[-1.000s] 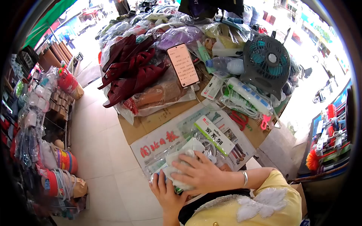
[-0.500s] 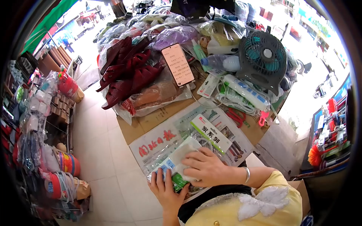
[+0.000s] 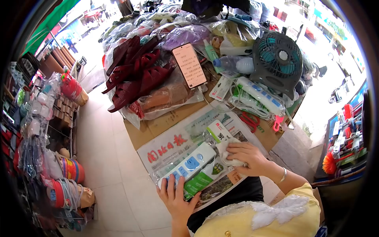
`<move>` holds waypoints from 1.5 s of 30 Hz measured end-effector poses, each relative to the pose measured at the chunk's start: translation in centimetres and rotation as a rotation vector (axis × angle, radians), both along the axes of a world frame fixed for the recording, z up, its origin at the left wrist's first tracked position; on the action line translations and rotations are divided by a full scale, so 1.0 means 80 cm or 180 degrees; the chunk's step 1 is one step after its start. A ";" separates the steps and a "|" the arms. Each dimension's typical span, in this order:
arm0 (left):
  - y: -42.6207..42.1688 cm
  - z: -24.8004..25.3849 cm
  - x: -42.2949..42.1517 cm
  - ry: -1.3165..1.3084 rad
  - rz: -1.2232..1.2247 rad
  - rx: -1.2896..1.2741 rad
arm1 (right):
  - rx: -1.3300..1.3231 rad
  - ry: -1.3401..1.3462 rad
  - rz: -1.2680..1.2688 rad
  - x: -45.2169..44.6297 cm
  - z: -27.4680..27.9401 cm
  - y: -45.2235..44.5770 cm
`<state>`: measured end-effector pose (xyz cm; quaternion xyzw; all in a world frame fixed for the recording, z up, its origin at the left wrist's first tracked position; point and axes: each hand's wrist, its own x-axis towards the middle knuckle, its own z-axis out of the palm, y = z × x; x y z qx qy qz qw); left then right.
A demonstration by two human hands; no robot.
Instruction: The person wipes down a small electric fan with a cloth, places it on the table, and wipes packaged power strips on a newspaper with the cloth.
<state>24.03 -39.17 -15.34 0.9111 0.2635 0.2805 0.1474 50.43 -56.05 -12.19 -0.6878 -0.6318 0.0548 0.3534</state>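
Note:
A white power strip [image 3: 193, 162] with blue sockets lies in a clear plastic package on the newspaper. Beside the strip, inside the package, is a green and white label [image 3: 201, 182]. My left hand [image 3: 175, 201] grips the package's lower left end, fingers over the strip and thumb at the near side. My right hand [image 3: 250, 158] is closed on a white cloth [image 3: 229, 153], pressed against the package's upper right end. That cloth partly covers the white and green header card [image 3: 219, 131].
The newspaper [image 3: 158, 143] lies on cardboard [image 3: 166, 123]. Behind it are a lit phone [image 3: 189, 65], dark red sandals [image 3: 138, 83], another wrapped power strip [image 3: 260, 94], red scissors [image 3: 250, 121], a water bottle [image 3: 233, 64] and a grey fan [image 3: 277, 59]. Shelved goods stand at left.
My right hand has moved right with the cloth, from the strip's middle to the package's upper right end, uncovering the sockets and label. My left hand stays at the lower end.

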 end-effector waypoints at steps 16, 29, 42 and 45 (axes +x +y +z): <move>0.000 0.012 0.005 0.0072 -0.0054 -0.0049 | -0.0168 -0.0163 -0.0324 0.014 0.002 0.023; -0.001 0.010 0.007 0.0114 -0.0087 0.0000 | 0.0059 -0.0404 -0.0309 0.061 -0.013 0.114; 0.004 0.012 0.011 0.0064 -0.0213 0.0015 | 0.0002 -0.0448 0.0277 0.066 -0.006 0.042; 0.000 0.014 0.011 0.0083 -0.0074 0.0005 | 0.0176 -0.0457 0.0129 0.080 -0.004 0.103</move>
